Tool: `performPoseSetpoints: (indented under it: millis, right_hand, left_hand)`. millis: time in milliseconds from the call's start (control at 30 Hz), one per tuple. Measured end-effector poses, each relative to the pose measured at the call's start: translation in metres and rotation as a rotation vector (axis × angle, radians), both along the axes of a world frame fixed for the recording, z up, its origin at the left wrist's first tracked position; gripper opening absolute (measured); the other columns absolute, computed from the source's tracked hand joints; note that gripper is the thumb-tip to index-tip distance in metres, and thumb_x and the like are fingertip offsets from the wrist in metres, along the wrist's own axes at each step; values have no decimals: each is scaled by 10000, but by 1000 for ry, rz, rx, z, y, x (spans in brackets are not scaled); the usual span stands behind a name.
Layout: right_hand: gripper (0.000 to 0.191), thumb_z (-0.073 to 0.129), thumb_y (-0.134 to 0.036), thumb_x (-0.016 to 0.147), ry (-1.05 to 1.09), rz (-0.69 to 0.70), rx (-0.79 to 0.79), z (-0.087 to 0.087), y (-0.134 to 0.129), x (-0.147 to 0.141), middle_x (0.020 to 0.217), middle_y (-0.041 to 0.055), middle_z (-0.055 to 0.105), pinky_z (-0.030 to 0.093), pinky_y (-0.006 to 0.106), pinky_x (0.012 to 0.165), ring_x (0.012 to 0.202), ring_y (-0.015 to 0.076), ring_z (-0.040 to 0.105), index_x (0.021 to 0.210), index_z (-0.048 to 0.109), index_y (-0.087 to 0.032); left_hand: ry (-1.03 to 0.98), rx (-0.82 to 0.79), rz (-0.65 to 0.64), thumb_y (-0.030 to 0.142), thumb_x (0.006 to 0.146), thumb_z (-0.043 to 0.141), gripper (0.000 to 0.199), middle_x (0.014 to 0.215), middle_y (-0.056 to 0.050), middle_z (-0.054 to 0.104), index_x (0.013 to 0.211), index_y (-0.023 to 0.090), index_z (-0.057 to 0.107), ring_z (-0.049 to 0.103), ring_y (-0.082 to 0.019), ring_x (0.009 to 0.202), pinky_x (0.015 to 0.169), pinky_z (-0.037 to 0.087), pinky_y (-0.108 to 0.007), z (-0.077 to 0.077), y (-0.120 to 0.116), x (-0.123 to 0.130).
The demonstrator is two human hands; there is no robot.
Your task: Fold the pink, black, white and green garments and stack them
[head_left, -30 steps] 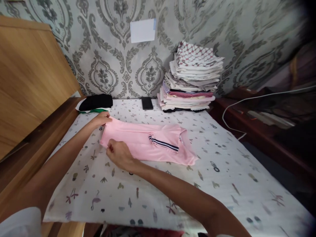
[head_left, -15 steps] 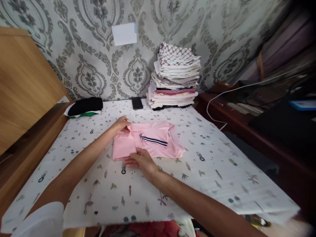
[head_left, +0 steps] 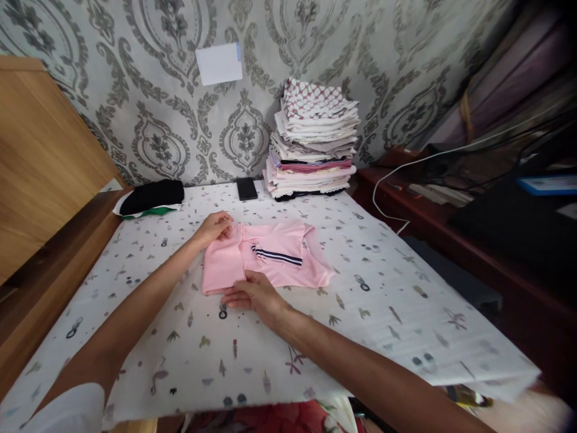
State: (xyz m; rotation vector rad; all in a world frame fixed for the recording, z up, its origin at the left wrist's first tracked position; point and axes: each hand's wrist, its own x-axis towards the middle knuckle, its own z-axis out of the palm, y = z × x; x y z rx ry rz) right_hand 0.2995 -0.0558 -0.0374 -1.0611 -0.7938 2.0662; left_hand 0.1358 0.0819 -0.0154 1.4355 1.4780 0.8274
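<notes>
A pink shirt (head_left: 274,276) with dark and white stripes lies on the patterned white cloth, its left end folded over toward the right. My left hand (head_left: 215,228) is at the far left corner of the fold, its fingers loosely bent and a little apart, with nothing visibly pinched. At the near edge, my right hand (head_left: 256,296) has its thumb on top of the shirt and its fingers low against the edge, holding the fabric. The fingertips of the right hand are partly hidden by the cloth.
A tall stack of folded clothes (head_left: 315,138) stands by the wall, with a black phone (head_left: 247,189) to its left. Folded black clothing (head_left: 155,197) lies at the back left. A white cable (head_left: 378,186) hangs over the dark red furniture (head_left: 383,198) at right.
My left hand has loosened from the far corner of the fold and moved slightly left. My right hand stays at the near edge. The whole view has shifted a little.
</notes>
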Motion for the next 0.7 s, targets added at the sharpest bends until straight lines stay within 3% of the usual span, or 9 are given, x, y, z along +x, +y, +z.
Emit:
performPoseSetpoints:
  millis: [100,200,300,367,433,500,567,633,700]
  right_hand:
    - [75,632,-128,766,4,23,-23,2,-3,3,682,46,721,588,242,618,636,166,733,772,564,-156]
    - [47,607,-160,802,-33,81,-63,4,-9,12,671,43,715,574,245,600,635,166,730,786,563,-158]
    - [74,558,-204,842,-188,171,32,9,-10,23,615,11,684,454,199,446,487,130,653,779,571,-169]
    - [135,527,-205,854,-343,173,258,14,-3,28,561,-20,634,380,198,415,408,100,554,732,575,-175]
    - [161,515,-197,862,-527,102,590,18,11,28,580,-19,618,416,224,489,466,109,543,721,590,-178]
    - [146,499,-183,879,-723,34,931,20,28,22,747,25,679,481,271,646,654,152,611,828,635,-172]
    - [212,478,-147,891,-905,64,1207,19,44,13,996,88,701,487,330,829,905,201,630,1004,657,-158]
    - [266,468,-114,893,-1077,189,1365,14,56,4,1152,142,665,445,382,955,1079,241,582,1081,657,-131]
    - [259,476,-108,895,-1225,307,1411,8,65,-1,1161,168,654,417,403,994,1126,267,553,1062,674,-105]
  left_hand:
    - [384,233,37,226,825,571,66,720,3,590,875,192,597,569,-152,652,614,430,-257,-3,-11,-18]
    - [663,383,71,287,837,577,184,838,-16,603,1001,204,587,561,-182,733,702,447,-304,-4,-34,-36]
    - [729,488,-83,355,901,521,218,958,-48,614,1052,211,585,576,-214,860,774,467,-342,-1,-70,-39]
    - [723,538,-286,373,950,462,241,1008,-70,622,1041,211,617,574,-234,951,827,478,-364,0,-97,-32]
    - [704,560,-474,380,980,429,298,1083,-96,629,1102,206,638,571,-246,1024,887,485,-385,-3,-120,-22]
    - [694,585,-593,371,994,420,353,1238,-118,607,1254,214,600,550,-259,1150,1006,453,-425,-10,-138,-15]
    - [713,604,-660,366,1001,414,425,1405,-110,533,1401,249,498,472,-265,1307,1135,349,-477,-19,-149,-12]
    - [747,608,-693,373,1008,404,483,1504,-86,461,1481,278,400,387,-255,1405,1200,240,-511,-27,-153,-15]
    - [755,603,-718,379,1014,395,497,1534,-72,437,1501,282,368,353,-237,1437,1219,204,-505,-30,-154,-20]
